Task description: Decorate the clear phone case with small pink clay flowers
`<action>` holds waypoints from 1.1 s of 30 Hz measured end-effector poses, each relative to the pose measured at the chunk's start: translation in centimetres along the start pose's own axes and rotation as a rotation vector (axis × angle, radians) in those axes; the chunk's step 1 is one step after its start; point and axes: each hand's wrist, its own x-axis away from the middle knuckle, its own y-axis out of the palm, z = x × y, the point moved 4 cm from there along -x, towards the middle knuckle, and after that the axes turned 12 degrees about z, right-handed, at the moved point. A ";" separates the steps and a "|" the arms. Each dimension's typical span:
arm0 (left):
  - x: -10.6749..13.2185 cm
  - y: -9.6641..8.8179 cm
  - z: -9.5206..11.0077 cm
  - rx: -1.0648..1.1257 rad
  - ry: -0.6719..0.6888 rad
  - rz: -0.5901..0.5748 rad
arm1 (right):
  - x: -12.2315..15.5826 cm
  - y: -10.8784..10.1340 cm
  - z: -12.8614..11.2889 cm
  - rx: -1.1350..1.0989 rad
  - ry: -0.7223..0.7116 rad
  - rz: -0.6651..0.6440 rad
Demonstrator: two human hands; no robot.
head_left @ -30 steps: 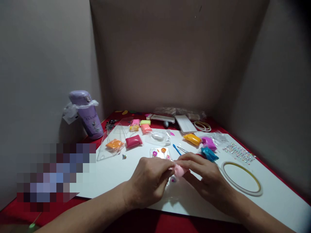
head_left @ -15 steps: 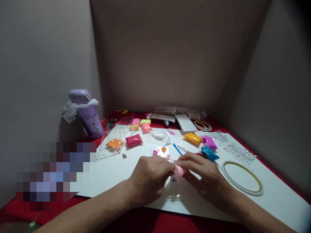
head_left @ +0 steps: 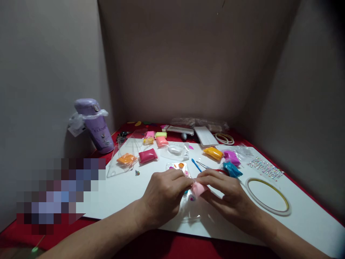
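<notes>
Your left hand (head_left: 164,194) and right hand (head_left: 229,196) each have the grip closed on the pink clay lump (head_left: 199,187); it sits pinched between both grips, over the white sheet (head_left: 121,194) on the table (head_left: 151,248); blue clay packet (head_left: 231,169) just beyond right grip; tape ring (head_left: 268,197) further right; blue tool (head_left: 196,165) beyond the lump.

Left hand (head_left: 164,196) and right hand (head_left: 229,196) meet, fingers (head_left: 183,178) pinched together, forearms angled inward.
</notes>
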 end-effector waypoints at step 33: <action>-0.7 -0.8 0.7 0.191 -0.131 0.059 | 0.0 0.3 0.2 -0.083 0.080 -0.017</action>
